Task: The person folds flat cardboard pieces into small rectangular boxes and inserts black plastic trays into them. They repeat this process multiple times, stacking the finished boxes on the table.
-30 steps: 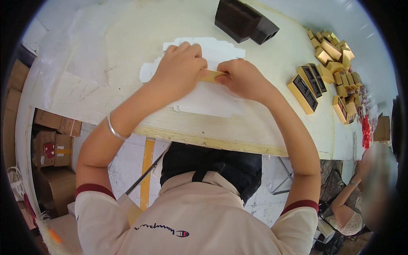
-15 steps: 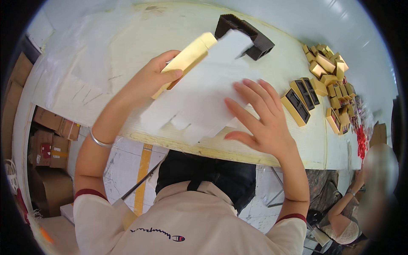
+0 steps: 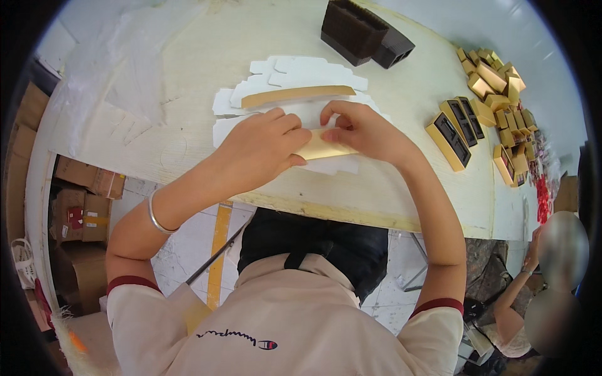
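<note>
Plastic film [image 3: 94, 81], clear, crumpled: toward 9 to 10 o'clock, taking your gold panel [image 3: 324, 145] as centre and 12 as straight away from you. Well apart from the work; best left there.

White card [image 3: 307, 111], flat, layered: on the table [image 3: 433, 188], under the panel and reaching beyond it toward 10 and 12. Number of sheets cannot be told.

Left hand [image 3: 269, 141]: at 9, narrow grip, thumb and fingertips closed on the panel's left end. Use it as anchor; pinch evenly so the end does not skew.

Gold strip [image 3: 298, 96], long, slightly bowed: toward 11. Whether it joins the panel is unclear; avoid crushing it with your knuckles.

The panel itself, narrow: over the white card, between your two grips. It seems to want a straight crease; press outward from the middle, lightly, since a shiny face likely marks easily.

Right hand [image 3: 364, 131]: toward 2 to 3, narrow grip, thumb and forefinger pinching the panel's upper edge. Match the other side's pressure.

Dark holders [image 3: 354, 32], two, touching or nearly so: toward 12 to 1.

Gold boxes with black inserts [image 3: 448, 136], three: at 3.

Loose gold boxes [image 3: 490, 80], heaped: toward 2.
</note>
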A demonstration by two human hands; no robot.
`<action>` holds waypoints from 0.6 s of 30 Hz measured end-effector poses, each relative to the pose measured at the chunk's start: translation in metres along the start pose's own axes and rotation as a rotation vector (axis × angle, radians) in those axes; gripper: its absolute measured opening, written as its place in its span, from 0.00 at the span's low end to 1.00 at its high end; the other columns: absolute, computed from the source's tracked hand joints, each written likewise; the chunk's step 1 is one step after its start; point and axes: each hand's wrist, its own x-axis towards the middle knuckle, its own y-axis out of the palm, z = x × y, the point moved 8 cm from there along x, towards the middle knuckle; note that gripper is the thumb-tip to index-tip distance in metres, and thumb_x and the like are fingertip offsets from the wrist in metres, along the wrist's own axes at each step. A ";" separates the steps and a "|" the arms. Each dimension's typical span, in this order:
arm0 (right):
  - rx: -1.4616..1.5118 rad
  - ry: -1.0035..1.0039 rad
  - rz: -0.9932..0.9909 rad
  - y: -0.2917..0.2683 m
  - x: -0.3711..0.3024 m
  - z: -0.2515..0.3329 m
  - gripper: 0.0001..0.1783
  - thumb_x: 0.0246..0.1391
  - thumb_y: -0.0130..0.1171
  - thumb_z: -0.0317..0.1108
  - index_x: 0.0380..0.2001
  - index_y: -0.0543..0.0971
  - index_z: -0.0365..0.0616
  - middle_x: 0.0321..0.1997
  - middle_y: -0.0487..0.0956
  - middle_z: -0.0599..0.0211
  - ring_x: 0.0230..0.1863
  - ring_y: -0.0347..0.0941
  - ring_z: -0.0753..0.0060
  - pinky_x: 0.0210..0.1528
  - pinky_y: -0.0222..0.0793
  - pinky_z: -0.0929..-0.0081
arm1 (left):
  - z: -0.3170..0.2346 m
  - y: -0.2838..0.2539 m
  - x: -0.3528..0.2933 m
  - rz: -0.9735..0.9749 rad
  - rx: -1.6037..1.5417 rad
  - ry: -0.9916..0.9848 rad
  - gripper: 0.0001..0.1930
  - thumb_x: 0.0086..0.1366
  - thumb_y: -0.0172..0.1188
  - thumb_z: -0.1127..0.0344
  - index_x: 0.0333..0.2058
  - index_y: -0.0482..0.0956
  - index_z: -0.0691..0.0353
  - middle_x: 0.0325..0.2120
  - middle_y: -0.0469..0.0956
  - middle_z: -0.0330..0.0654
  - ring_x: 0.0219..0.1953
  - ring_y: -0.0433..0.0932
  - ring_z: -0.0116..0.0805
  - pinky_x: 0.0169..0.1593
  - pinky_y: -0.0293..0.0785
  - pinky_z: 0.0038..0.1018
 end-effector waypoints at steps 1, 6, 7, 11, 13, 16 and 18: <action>0.003 0.052 0.010 -0.001 -0.001 0.003 0.12 0.53 0.59 0.31 0.42 0.76 0.42 0.21 0.73 0.55 0.25 0.71 0.58 0.31 0.66 0.67 | 0.003 0.003 -0.002 -0.021 -0.004 0.001 0.14 0.53 0.66 0.62 0.37 0.77 0.61 0.36 0.74 0.42 0.40 0.72 0.42 0.42 0.71 0.32; -0.557 -0.519 -0.354 0.003 -0.039 0.046 0.13 0.45 0.64 0.33 0.35 0.76 0.41 0.41 0.73 0.62 0.46 0.69 0.59 0.43 0.66 0.65 | -0.002 0.002 -0.004 -0.125 0.065 0.097 0.11 0.52 0.65 0.66 0.34 0.76 0.62 0.33 0.73 0.40 0.36 0.72 0.41 0.38 0.72 0.33; -0.589 -0.538 -0.325 0.007 -0.039 0.045 0.12 0.45 0.63 0.32 0.33 0.76 0.41 0.40 0.73 0.62 0.45 0.69 0.59 0.44 0.66 0.65 | -0.001 0.004 -0.003 -0.092 0.070 0.108 0.11 0.52 0.65 0.67 0.33 0.76 0.62 0.32 0.72 0.40 0.35 0.72 0.41 0.38 0.72 0.33; -0.689 -0.560 -0.218 0.018 -0.034 0.043 0.06 0.44 0.60 0.29 0.28 0.76 0.40 0.36 0.73 0.61 0.42 0.70 0.57 0.43 0.66 0.65 | -0.003 0.012 -0.004 -0.086 0.206 0.193 0.07 0.54 0.61 0.70 0.32 0.76 0.62 0.27 0.71 0.41 0.32 0.73 0.40 0.36 0.72 0.33; -0.653 -0.499 -0.182 0.017 -0.024 0.040 0.04 0.45 0.58 0.27 0.27 0.75 0.39 0.34 0.74 0.59 0.39 0.71 0.55 0.41 0.66 0.64 | 0.003 0.008 -0.003 -0.089 0.181 0.190 0.05 0.54 0.59 0.72 0.32 0.77 0.63 0.26 0.71 0.41 0.32 0.74 0.40 0.35 0.72 0.32; -0.524 -0.307 -0.082 0.010 0.008 0.024 0.03 0.48 0.56 0.26 0.29 0.75 0.39 0.32 0.76 0.55 0.36 0.72 0.52 0.38 0.67 0.62 | 0.032 0.008 0.010 -0.080 0.039 -0.091 0.07 0.53 0.57 0.73 0.33 0.77 0.62 0.26 0.73 0.42 0.31 0.74 0.38 0.35 0.72 0.31; -0.486 -0.126 0.058 0.008 0.028 0.004 0.05 0.52 0.55 0.27 0.34 0.76 0.39 0.32 0.77 0.54 0.35 0.72 0.51 0.37 0.68 0.62 | 0.023 0.015 0.018 0.003 0.284 -0.075 0.08 0.52 0.57 0.73 0.34 0.78 0.62 0.28 0.75 0.42 0.33 0.74 0.40 0.36 0.73 0.33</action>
